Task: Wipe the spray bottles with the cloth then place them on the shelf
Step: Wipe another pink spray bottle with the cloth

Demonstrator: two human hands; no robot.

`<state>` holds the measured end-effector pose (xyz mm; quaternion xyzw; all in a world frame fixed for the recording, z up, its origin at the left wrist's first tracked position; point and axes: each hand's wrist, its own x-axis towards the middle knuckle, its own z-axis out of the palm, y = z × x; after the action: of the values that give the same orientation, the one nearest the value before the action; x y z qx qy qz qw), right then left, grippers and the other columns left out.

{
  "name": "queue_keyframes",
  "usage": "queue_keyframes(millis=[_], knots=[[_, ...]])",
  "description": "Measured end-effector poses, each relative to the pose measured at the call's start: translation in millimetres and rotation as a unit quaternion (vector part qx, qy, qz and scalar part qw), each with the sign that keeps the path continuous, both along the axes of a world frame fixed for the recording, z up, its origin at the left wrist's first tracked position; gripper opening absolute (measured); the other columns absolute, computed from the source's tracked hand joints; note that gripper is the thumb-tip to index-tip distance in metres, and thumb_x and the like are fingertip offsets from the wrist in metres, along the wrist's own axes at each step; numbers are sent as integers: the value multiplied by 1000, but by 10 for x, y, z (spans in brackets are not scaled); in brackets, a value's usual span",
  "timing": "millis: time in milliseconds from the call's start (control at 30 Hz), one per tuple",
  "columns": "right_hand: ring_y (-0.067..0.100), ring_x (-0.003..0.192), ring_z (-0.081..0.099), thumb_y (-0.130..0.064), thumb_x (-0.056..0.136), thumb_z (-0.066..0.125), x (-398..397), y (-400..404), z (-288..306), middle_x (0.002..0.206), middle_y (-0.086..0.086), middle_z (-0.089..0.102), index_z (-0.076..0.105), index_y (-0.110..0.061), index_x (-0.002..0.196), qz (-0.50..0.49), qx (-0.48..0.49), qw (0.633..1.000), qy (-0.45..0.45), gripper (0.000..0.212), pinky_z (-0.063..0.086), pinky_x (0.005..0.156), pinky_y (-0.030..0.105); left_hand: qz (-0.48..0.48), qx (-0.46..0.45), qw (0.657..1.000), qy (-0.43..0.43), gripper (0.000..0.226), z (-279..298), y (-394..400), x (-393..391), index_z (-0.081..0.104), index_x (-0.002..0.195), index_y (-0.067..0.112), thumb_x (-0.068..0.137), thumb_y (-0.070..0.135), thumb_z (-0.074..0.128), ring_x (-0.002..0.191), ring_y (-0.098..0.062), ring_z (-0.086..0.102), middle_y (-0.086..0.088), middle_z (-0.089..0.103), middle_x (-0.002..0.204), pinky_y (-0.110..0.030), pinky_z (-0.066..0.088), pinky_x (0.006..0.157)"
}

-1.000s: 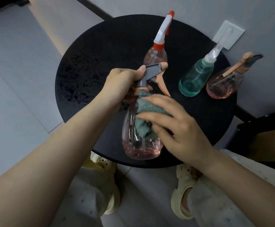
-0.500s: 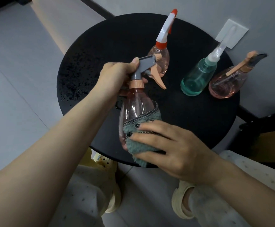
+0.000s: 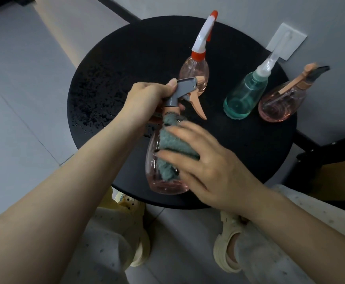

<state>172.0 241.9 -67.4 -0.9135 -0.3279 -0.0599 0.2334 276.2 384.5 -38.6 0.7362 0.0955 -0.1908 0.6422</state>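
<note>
My left hand [image 3: 147, 99] grips the neck and grey spray head of a clear pink spray bottle [image 3: 157, 179], held tilted above the near edge of the round black table [image 3: 126, 58]. My right hand [image 3: 204, 167] presses a grey-green cloth [image 3: 171, 144] against the bottle's side, fingers spread over it. Three other spray bottles stand on the table: a pink one with a white and red head [image 3: 195, 70], a teal one [image 3: 243, 97] and a pink one with a tan and black head [image 3: 280, 103].
Water droplets [image 3: 93, 103] speckle the table's left part. A white wall plate [image 3: 286, 41] sits on the grey wall behind the bottles. A dark frame [image 3: 331, 148] and brown surface lie at the right. My feet in pale sandals [image 3: 227, 253] stand below the table.
My right hand has slid the cloth up from the bottle's lower body to its shoulder and middle. The left hand keeps its grip on the neck.
</note>
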Motion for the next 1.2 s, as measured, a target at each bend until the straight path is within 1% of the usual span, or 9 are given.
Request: queue_keyframes(millis=[100,200,367,500,567,700,867,1000,1200], knots=[[35,132,37,-13,92,49,-52,-5,-41,137,15,49,52,-20,133,90,-71,990,-81,42,33,109,44,10,-4,1000,3,28,10,12,3,71,89,7,90,31,58,55,-12,63,-11,72,76,-17,47,46],[28,132,38,-18,99,44,-78,-8,-64,136,9,53,43,-19,139,126,-71,985,-89,40,26,115,38,5,5,1000,1,28,10,-6,0,71,91,8,90,32,58,58,-12,64,-9,72,75,-17,49,48],[24,135,38,-19,97,47,-14,-35,-32,139,8,50,53,-9,131,25,9,999,-25,37,32,112,36,-3,-2,1000,6,28,28,-35,-9,71,85,11,90,34,58,58,-14,65,-8,73,75,-18,49,49],[7,142,21,-31,96,42,37,-64,21,150,-7,33,37,-19,143,-82,120,983,111,48,27,114,29,-12,-3,1000,9,30,30,-50,-22,72,87,10,90,36,56,56,-11,62,-5,73,75,-13,43,45],[4,143,15,-34,95,43,38,-55,32,153,-9,26,31,-21,146,-78,139,977,141,54,24,116,27,-12,-4,1000,15,30,24,-44,-19,72,86,10,90,36,57,55,-11,63,-4,73,74,-14,43,47],[23,143,21,-25,92,49,-23,-1,-13,149,6,37,42,-12,140,43,7,999,28,50,20,117,34,10,-16,1000,22,27,20,-11,14,71,87,10,90,34,58,57,-16,64,-6,72,70,-23,48,54],[28,136,35,-11,89,57,-76,21,-110,140,6,50,55,-10,130,153,-101,980,-78,42,22,116,41,7,-11,1000,7,26,27,10,22,71,90,11,91,34,57,61,-12,65,-5,73,73,-22,51,54],[27,136,34,-8,89,53,-44,-9,-104,140,7,50,53,-10,131,97,-71,991,-58,42,25,115,40,1,-8,1000,-1,27,29,-14,25,71,87,12,91,35,57,61,-13,64,-5,73,73,-21,50,52],[19,142,26,-17,95,44,37,-27,-60,147,2,40,45,-14,138,-55,76,994,51,44,24,116,36,-20,-19,1000,-2,29,22,-37,-7,73,85,12,91,35,56,62,-16,63,-5,72,76,-18,46,52]])
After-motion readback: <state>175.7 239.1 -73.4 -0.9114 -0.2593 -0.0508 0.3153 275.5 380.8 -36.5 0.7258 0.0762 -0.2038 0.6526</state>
